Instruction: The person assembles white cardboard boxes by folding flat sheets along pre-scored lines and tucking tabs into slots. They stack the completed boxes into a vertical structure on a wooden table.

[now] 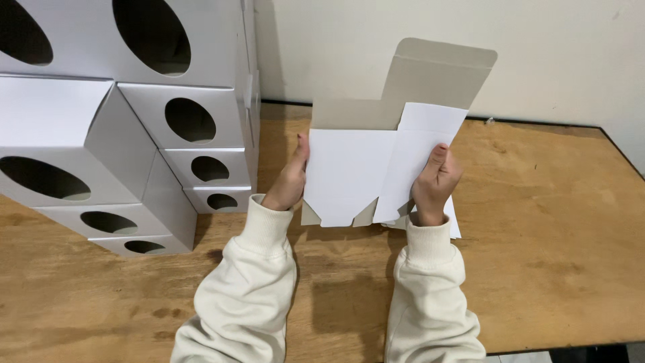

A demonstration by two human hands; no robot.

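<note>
A white cardboard box blank (356, 168), partly unfolded into a sleeve, is held upright above the wooden table (551, 235). Its grey inner flap (437, 77) sticks up at the top, and small flaps hang at the bottom. My left hand (290, 180) grips the blank's left edge, thumb on the front. My right hand (435, 183) holds the right side, thumb pressed on the front panel. Both arms wear cream sleeves. Under my right hand, a flat white sheet (454, 218) lies on the table, mostly hidden.
Stacks of finished white boxes with oval cut-outs (121, 134) fill the left part of the table, reaching the back wall (551, 54). The table's front edge runs along the lower right, with dark floor beyond.
</note>
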